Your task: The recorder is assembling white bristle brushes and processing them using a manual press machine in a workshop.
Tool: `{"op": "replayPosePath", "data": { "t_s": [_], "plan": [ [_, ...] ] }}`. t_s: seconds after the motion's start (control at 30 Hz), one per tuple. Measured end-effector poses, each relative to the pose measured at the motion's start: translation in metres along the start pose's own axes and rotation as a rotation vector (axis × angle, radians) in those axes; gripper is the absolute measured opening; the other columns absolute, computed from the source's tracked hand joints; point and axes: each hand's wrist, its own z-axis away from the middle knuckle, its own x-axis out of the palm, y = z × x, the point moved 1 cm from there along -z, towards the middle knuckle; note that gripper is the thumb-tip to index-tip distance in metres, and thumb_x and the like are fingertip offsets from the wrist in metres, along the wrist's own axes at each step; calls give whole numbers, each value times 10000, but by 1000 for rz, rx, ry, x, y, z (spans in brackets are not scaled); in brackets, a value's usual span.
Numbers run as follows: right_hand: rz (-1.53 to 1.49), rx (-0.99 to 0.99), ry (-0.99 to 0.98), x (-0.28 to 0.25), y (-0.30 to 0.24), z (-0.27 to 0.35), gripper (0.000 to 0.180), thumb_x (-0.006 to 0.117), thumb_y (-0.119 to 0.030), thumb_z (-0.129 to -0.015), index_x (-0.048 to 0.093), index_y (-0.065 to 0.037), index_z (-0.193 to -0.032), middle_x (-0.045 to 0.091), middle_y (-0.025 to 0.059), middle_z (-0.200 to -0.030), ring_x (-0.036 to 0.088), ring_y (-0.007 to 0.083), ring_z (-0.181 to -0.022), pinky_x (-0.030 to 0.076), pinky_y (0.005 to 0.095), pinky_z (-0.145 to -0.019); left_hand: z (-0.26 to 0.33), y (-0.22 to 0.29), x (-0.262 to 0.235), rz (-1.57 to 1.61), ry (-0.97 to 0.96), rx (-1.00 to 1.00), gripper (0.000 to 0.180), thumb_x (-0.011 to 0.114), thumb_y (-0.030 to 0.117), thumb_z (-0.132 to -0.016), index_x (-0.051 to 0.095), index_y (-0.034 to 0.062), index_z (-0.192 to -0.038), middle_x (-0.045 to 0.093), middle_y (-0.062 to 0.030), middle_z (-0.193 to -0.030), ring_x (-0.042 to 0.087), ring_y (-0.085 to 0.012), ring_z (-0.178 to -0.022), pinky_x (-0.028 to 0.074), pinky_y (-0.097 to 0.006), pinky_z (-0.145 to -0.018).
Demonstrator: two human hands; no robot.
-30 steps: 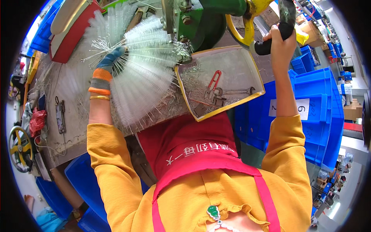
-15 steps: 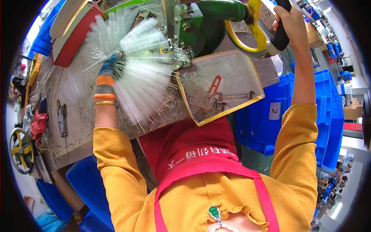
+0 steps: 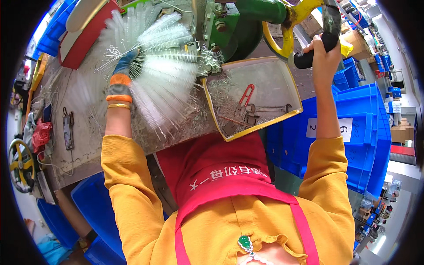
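My left hand (image 3: pixel 123 76), in a blue, grey and orange glove, is closed round the twisted-wire ends of a fanned bunch of white-bristled tube brushes (image 3: pixel 163 84). Some brush tips on the right reach the metal fixture (image 3: pixel 211 62) under a green press (image 3: pixel 260 12). Bare, my right hand (image 3: pixel 326 56) wraps round the black handle (image 3: pixel 332 26) on the press's yellow handwheel (image 3: pixel 289 33). The glove and bristles partly hide the fingers of my left hand.
A yellow-edged tray (image 3: pixel 265 62) with red-handled pliers (image 3: pixel 245 98), a wrench (image 3: pixel 271 108) and wire scraps lies right of the brushes. Blue crates (image 3: pixel 366 119) stand at the right. A red-and-white box (image 3: pixel 84 42) and a phone-like device (image 3: pixel 68 129) are on the left.
My right hand has pulled the black handle nearer and slightly left, turning the yellow handwheel. My left hand and the brushes have hardly shifted.
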Motion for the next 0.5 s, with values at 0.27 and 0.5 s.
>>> {"op": "replayPosePath", "data": {
  "t_s": [0.27, 0.5],
  "plan": [
    [157, 127, -204, -5, -21, -40, 117, 497, -102, -717, 465, 9, -730, 507, 51, -544, 517, 122, -450, 435, 231, -456, -16, -4, -16, -5, 142, 63, 191, 627, 177, -704, 606, 63, -855, 607, -54, -785, 574, -147, -600, 489, -254, -523],
    [179, 151, -236, -12, -20, -57, 140, 494, -136, -734, 491, -14, -666, 493, 26, -529, 496, 117, -441, 424, 242, -446, -19, -2, 10, 62, 100, 42, 186, 607, 189, -720, 601, 65, -859, 607, -54, -785, 577, -156, -608, 492, -263, -535]
  ]
}}
